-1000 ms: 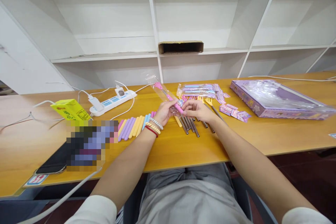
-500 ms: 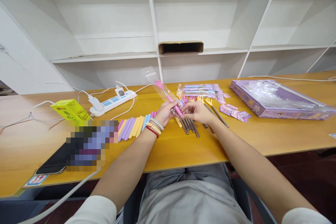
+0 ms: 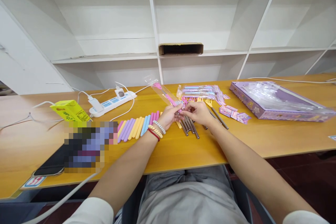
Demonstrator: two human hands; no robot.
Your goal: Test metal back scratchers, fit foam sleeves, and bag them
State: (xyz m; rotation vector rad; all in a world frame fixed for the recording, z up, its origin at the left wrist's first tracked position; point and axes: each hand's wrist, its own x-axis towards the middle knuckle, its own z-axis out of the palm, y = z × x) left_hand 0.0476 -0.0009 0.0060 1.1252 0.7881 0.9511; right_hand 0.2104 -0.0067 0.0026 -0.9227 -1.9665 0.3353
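Pink claw-headed stick [image 3: 166, 94] inside clear plastic sleeve [image 3: 159, 93], left of purple cardboard box [image 3: 283, 114]. Your left hand [image 3: 168, 116] grasps its lower part, apparently steadying it; your right hand [image 3: 196, 112] pinches near lower end, on stick or sleeve, cannot tell. Pastel cylindrical sticks [image 3: 138, 127], farther left of box, rowed probably for easy picking. Your hands hide stick's lower end, some grey metal rods [image 3: 193, 128].

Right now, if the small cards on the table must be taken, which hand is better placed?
Probably the right hand: it is nearer the cards, though also busy; the left hand holds the bagged pink scratcher.
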